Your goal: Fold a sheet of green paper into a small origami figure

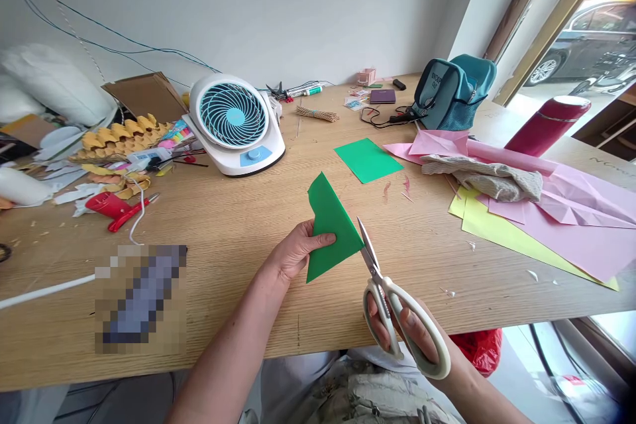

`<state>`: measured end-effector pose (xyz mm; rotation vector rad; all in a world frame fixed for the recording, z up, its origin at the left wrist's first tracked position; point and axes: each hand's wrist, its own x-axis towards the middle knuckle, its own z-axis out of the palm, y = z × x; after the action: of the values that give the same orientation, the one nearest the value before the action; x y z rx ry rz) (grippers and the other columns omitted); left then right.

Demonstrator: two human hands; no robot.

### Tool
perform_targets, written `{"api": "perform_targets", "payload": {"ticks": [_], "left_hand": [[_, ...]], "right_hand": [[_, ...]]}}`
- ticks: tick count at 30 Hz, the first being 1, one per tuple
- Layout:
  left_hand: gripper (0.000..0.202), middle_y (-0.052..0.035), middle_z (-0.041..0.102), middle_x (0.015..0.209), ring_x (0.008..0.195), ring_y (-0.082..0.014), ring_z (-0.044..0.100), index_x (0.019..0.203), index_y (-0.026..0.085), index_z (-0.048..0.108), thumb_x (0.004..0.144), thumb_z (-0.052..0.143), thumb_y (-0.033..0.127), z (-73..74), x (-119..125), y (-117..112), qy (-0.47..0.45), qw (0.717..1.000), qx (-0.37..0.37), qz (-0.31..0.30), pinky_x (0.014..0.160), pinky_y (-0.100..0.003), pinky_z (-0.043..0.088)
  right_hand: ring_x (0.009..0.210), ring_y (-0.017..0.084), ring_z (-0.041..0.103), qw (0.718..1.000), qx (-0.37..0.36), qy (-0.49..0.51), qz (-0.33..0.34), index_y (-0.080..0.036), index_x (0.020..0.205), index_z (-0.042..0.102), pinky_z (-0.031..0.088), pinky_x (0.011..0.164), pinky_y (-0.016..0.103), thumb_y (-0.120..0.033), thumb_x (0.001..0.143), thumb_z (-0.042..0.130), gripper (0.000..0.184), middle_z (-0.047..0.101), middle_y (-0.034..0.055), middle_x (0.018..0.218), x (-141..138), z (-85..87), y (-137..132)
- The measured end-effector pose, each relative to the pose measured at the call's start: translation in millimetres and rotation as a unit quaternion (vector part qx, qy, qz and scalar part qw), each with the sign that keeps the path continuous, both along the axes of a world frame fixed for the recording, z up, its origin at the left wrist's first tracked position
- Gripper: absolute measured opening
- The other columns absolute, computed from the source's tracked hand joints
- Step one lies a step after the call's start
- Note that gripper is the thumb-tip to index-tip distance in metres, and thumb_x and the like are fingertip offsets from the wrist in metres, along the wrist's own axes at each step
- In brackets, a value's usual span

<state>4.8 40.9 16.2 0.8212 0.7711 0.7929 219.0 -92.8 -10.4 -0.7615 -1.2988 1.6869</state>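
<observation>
In the head view, the left hand (297, 253) pinched a folded green paper piece (330, 222) just above the tabletop (238, 225). The right hand (415, 331) was clasped through the handles of white scissors (382, 291), whose blades, seemingly almost closed, met the paper's right edge. A flat green sheet (368, 159) lay beyond.

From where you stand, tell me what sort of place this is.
Likely a paper-craft workspace: a wooden table strewn with pink and yellow paper sheets, the left hand pinching a cut green paper, and the right hand holding scissors at its edge.
</observation>
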Motion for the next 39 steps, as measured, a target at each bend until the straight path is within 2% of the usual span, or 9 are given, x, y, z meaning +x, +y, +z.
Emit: {"api": "perform_targets", "payload": {"ticks": [6,10,22,30,36,39], "left_hand": [[0.048,-0.0109,0.081,0.100,0.093,-0.0272,0.076,0.095,0.013,0.080,0.055,0.099,0.032,0.1,0,0,0.015,1.000,0.019,-0.005,0.094,-0.038,0.054],[0.048,-0.0108,0.081,0.100,0.091,-0.0263,0.076,0.096,0.014,0.080,0.056,0.098,0.033,1.1,-1,-1,0.029,0.999,0.030,-0.009,0.093,-0.038,0.054],[0.045,-0.0093,0.082,0.098,0.089,-0.0249,0.076,0.093,0.015,0.081,0.056,0.098,0.034,6.6,-8,-1,0.056,0.996,0.045,-0.042,0.088,-0.035,0.056],[0.049,-0.0108,0.081,0.097,0.089,-0.0246,0.076,0.098,0.013,0.081,0.056,0.098,0.032,5.8,-1,-7,0.070,0.993,0.046,-0.082,0.086,-0.033,0.057],[0.049,-0.0110,0.081,0.099,0.094,-0.0263,0.075,0.100,0.013,0.080,0.059,0.097,0.035,4.4,-4,-6,0.078,0.992,0.057,-0.085,0.091,-0.035,0.056],[0.048,-0.0102,0.081,0.099,0.094,-0.0256,0.075,0.100,0.014,0.080,0.060,0.097,0.034,4.1,-4,-7,0.079,0.991,0.061,-0.090,0.090,-0.034,0.056]], "right_hand": [[0.050,0.009,0.035,0.999,-0.034,0.032,-0.028,-0.019,0.095,0.058,0.028,0.051,0.025,-0.071,0.094,0.051,0.053,0.049,-0.0048,0.058,-5,-2.5,-5],[0.049,0.008,0.036,0.998,-0.041,0.023,-0.038,-0.018,0.092,0.060,0.029,0.051,0.025,-0.070,0.093,0.054,0.052,0.049,-0.0051,0.055,-9,-0.5,-6],[0.057,0.011,0.045,0.994,-0.064,0.082,0.031,-0.018,0.104,0.062,0.034,0.057,0.028,-0.069,0.097,0.046,0.054,0.056,0.0000,0.067,-9,3.6,-8],[0.058,0.013,0.044,0.994,-0.067,0.091,-0.008,-0.019,0.104,0.062,0.035,0.057,0.028,-0.070,0.097,0.046,0.054,0.055,0.0001,0.066,-16,10.7,-3],[0.050,0.011,0.039,0.993,-0.081,0.075,-0.040,-0.019,0.095,0.060,0.032,0.050,0.026,-0.067,0.098,0.047,0.050,0.048,-0.0030,0.057,-18,4.9,-6],[0.048,0.010,0.038,0.992,-0.084,0.077,-0.045,-0.019,0.095,0.061,0.031,0.049,0.026,-0.067,0.098,0.048,0.049,0.050,-0.0030,0.057,-19,2.3,-7]]}}
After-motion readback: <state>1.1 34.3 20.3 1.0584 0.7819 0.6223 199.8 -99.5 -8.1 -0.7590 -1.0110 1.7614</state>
